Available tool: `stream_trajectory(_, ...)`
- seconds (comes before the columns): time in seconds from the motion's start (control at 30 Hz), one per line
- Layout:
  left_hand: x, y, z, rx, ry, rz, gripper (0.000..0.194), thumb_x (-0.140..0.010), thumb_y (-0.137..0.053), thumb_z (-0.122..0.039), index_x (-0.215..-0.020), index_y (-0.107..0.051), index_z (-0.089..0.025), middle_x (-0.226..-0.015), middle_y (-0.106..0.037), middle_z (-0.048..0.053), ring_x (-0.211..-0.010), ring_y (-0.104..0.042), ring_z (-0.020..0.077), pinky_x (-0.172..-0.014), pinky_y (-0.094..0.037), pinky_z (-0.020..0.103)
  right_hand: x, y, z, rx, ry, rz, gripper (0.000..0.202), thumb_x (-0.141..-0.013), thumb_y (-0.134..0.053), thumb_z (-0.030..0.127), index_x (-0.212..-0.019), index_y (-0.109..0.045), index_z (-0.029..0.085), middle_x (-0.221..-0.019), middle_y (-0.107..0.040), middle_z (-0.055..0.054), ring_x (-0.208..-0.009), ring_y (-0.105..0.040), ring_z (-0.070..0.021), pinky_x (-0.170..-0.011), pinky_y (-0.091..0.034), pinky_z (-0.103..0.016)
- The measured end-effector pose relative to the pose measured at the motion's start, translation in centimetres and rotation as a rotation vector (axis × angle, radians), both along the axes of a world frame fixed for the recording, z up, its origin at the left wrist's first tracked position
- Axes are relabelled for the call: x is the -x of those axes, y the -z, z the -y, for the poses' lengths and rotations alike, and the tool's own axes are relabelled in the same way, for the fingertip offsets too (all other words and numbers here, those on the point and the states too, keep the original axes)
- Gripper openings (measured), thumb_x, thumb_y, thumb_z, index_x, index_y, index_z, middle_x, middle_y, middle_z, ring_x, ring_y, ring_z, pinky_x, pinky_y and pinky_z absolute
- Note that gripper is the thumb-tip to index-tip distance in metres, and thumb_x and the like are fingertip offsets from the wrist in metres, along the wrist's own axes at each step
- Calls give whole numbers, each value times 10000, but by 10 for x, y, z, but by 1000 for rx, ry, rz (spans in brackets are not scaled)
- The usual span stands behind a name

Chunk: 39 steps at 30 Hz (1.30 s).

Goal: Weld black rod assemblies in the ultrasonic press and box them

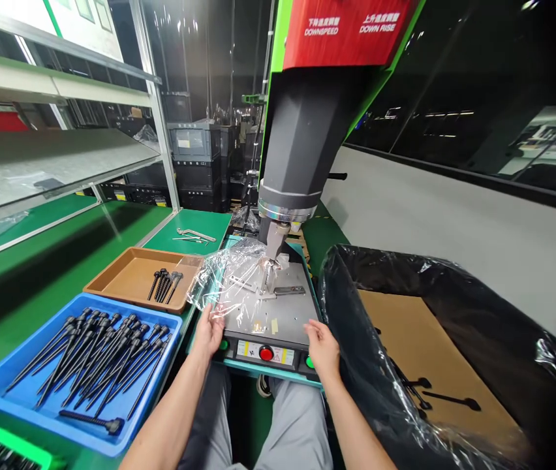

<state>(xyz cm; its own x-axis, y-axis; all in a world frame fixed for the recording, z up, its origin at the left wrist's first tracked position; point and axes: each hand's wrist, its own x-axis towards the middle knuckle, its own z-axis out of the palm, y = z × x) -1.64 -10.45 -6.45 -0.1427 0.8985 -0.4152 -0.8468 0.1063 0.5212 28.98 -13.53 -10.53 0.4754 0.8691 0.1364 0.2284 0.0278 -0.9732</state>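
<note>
My left hand (209, 331) is at the front left corner of the machine's grey metal plate (243, 318), its fingers on the edge of a clear plastic sheet (214, 274). At the plate's front right corner is my right hand (322, 346), fingers bent near the edge; whether they hold anything is too small to tell. Above the plate the machine's head (288, 163) points down, its tip (275, 241) over a small metal fixture (267, 294). The front panel has a red button (266, 353) between two green ones.
On the left, a blue tray (176, 326) holds several black rods, and a brown tray (111, 277) holds several more. Metal tools (196, 235) lie behind. At right stands a box lined with black plastic (356, 339), with cardboard and black parts inside.
</note>
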Motion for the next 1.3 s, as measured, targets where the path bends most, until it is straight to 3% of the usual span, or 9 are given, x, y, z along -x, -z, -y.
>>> stream_trajectory(0.13,-19,2,13,-5,264,-19,201,-864,-651,-262,-998,-612,-118,-1054,-687,138,-777,-699,159,-524,-545,181,38,-13,-37,13,-254,-76,555,-718,-580,586,-1047,-630,142,-860,-715,-126,-736,-683,-244,-653,-537,-357)
stream_trajectory(0.23,-27,-2,20,14,333,-74,202,-805,-716,-203,-960,-612,-126,-1051,-696,136,-793,-709,176,-541,-556,193,54,-19,-60,5,-314,-22,532,-720,-552,587,-999,-647,144,-754,-702,-93,-591,-641,-216,-552,-509,-337)
stream_trajectory(0.33,-29,-10,24,-7,316,-103,143,-803,-702,-168,-899,-602,-130,-1027,-706,129,-794,-718,199,-556,-576,226,62,-31,-81,-58,-272,63,473,-743,-542,562,-966,-675,166,-789,-698,-88,-656,-636,-232,-650,-512,-379)
stream_trajectory(0.47,-27,-25,23,-82,294,-77,71,-823,-660,-141,-869,-610,-122,-966,-716,125,-731,-711,165,-566,-578,201,73,-63,-106,-192,-148,178,472,-802,-515,512,-1082,-673,166,-995,-653,-122,-892,-600,-263,-884,-442,-420)
stream_trajectory(0.63,-24,-35,20,-126,307,-51,67,-821,-656,-134,-870,-616,-111,-934,-714,127,-710,-708,163,-563,-579,194,86,-104,-129,-208,-1,446,466,-816,-541,434,-1185,-660,177,-1010,-577,-109,-888,-575,-249,-872,-435,-379)
stream_trajectory(0.83,-22,-31,20,-135,319,-70,66,-827,-658,-147,-868,-615,-118,-962,-710,127,-700,-699,143,-577,-583,193,85,-124,-146,-83,-52,561,289,-791,-614,375,-984,-739,200,-862,-567,-85,-955,-540,-282,-825,-429,-354)
stream_trajectory(0.97,-22,-31,20,-124,320,-81,83,-822,-667,-156,-870,-606,-126,-960,-711,118,-692,-697,142,-566,-585,197,85,-134,-150,-95,-65,582,226,-788,-617,357,-894,-729,192,-860,-559,-82,-925,-538,-271,-796,-424,-338)
stream_trajectory(1.1,-22,-31,21,-87,300,-99,107,-805,-687,-143,-863,-601,-120,-944,-710,126,-703,-701,157,-557,-583,200,80,-137,-135,-119,-49,570,256,-801,-600,388,-903,-723,187,-921,-569,-100,-887,-555,-263,-804,-434,-356)
stream_trajectory(1.3,-19,-21,23,-15,315,-193,138,-789,-712,-157,-850,-592,-132,-876,-709,99,-670,-694,150,-576,-594,235,47,-107,-82,-157,21,363,363,-747,-623,503,-868,-721,175,-852,-594,-93,-762,-585,-241,-764,-476,-376)
